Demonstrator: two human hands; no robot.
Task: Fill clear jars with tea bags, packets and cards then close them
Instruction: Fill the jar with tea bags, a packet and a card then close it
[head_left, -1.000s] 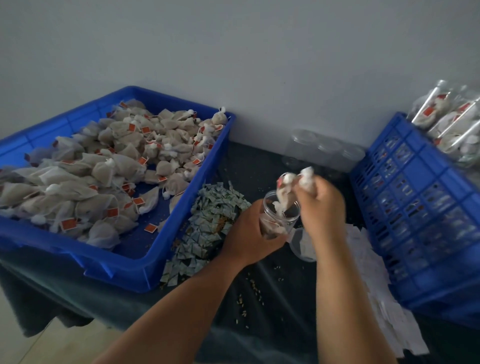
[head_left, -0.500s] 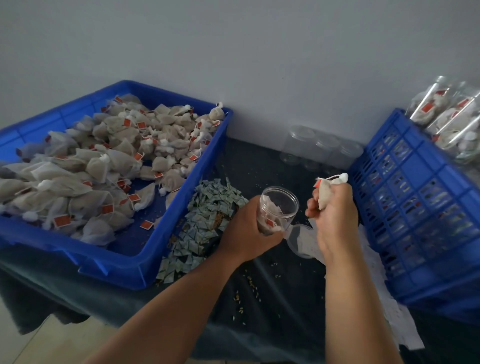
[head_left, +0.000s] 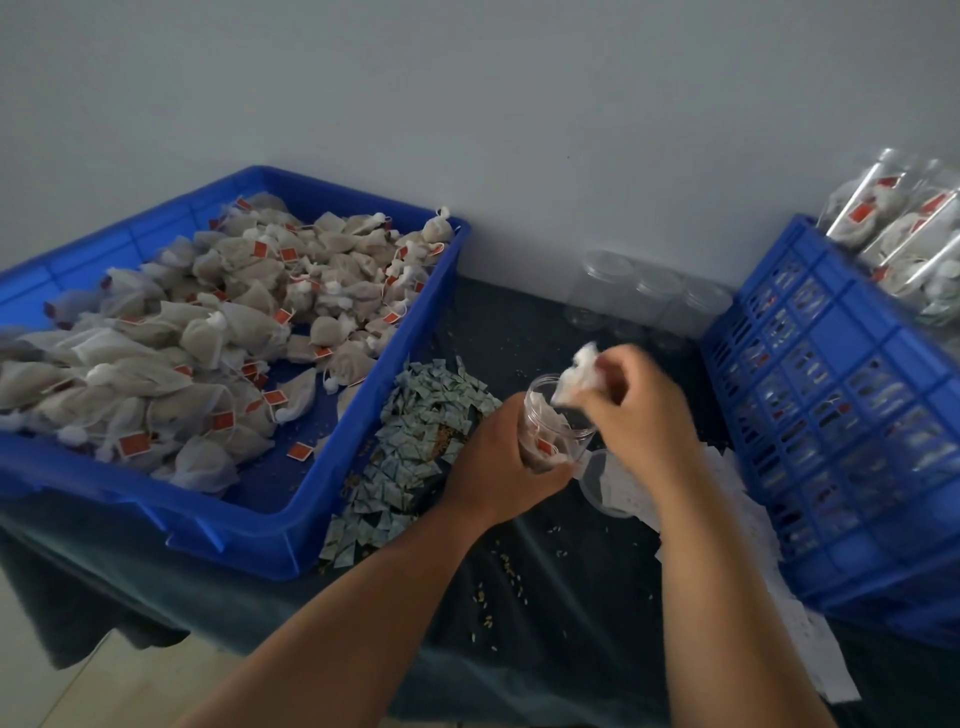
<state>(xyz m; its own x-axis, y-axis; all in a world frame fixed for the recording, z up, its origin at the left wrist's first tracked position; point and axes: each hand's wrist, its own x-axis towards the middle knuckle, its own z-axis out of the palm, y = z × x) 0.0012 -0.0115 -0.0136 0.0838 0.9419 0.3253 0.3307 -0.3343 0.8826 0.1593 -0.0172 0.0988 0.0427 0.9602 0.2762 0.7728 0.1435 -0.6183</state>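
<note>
Blue tray (head_left: 249, 530) w/ tea bags (head_left: 208, 332) at left, packets (head_left: 415, 447) beside it on worktop (head_left: 561, 613). L grip (head_left: 498, 462) wraps clear jar (head_left: 550, 431), tilted, above worktop. R grip (head_left: 639, 421) pinches tea bag (head_left: 582, 374) at jar's mouth. Blue crate (head_left: 841, 441) at right.

A small packing workshop — blue tray (head_left: 249, 525) heaped with loose tea bags (head_left: 156, 374), blue crate (head_left: 831, 415) of filled jars (head_left: 883, 228), bare wall (head_left: 467, 104).

No text, number or brand can be read. The red tags (head_left: 134, 444) on the tea bags (head_left: 249, 325) and the printed packets (head_left: 415, 415) are shown too small and blurred.
</note>
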